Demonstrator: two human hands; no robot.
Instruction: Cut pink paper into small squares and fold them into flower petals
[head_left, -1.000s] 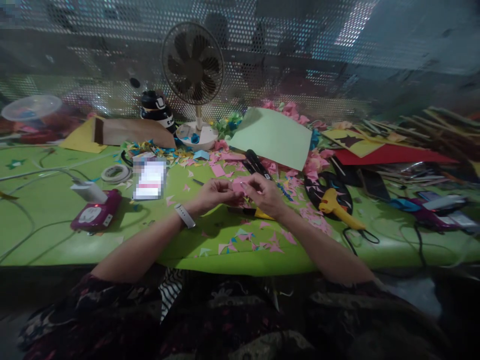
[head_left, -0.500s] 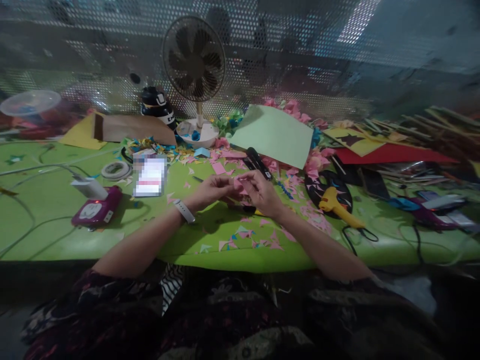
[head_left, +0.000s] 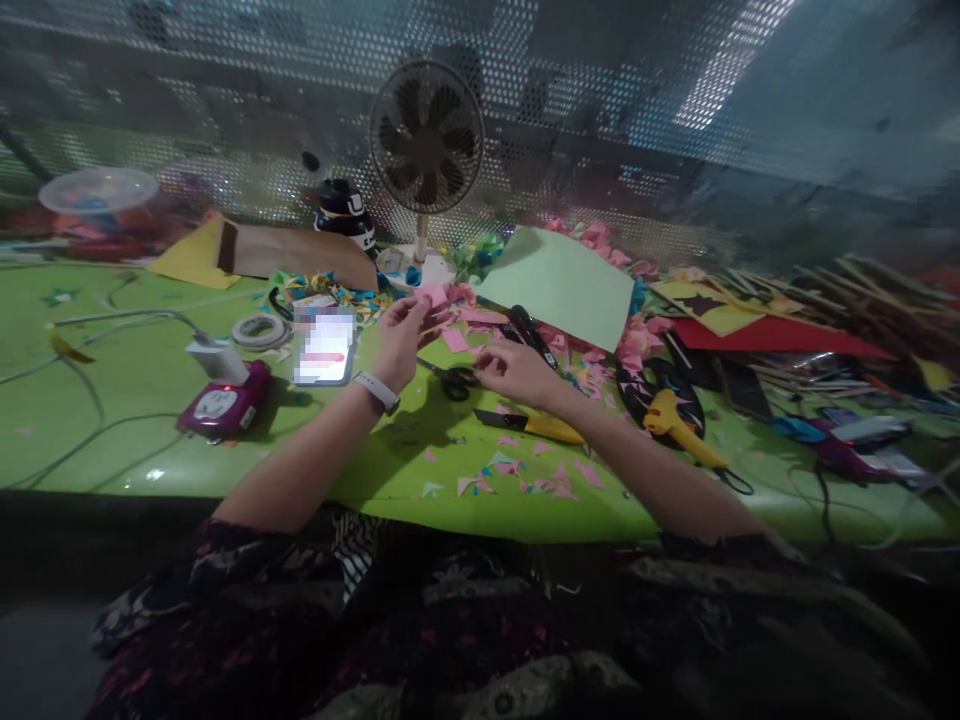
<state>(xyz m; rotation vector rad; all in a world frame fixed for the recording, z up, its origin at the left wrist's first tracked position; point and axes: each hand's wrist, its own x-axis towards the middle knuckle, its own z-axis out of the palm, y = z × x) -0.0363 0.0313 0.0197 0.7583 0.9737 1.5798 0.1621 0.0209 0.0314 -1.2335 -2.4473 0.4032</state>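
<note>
Between the fingertips of my left hand [head_left: 401, 340], a small folded piece of pink paper [head_left: 432, 294] is held up over the scraps at the back of the table. My right hand [head_left: 521, 372] has its fingers pinched together at the handles of a pair of black scissors [head_left: 454, 384]. The scissors lie on the green table with their blades pointing left. Just below my right hand rests a yellow utility knife [head_left: 536, 426], and pink paper scraps [head_left: 551, 480] are scattered in front of it.
A phone [head_left: 324, 348], a tape roll [head_left: 260, 331] and a purple power adapter [head_left: 225, 400] are at left. A yellow glue gun [head_left: 682, 428] lies at right. Behind stand a fan [head_left: 427, 140] and a light green sheet [head_left: 562, 285]. Cables cross both sides.
My hands were together around the pink paper. Now they are apart: the left has carried the paper up and away, the right has come to the scissors' handles. The view has shifted slightly.
</note>
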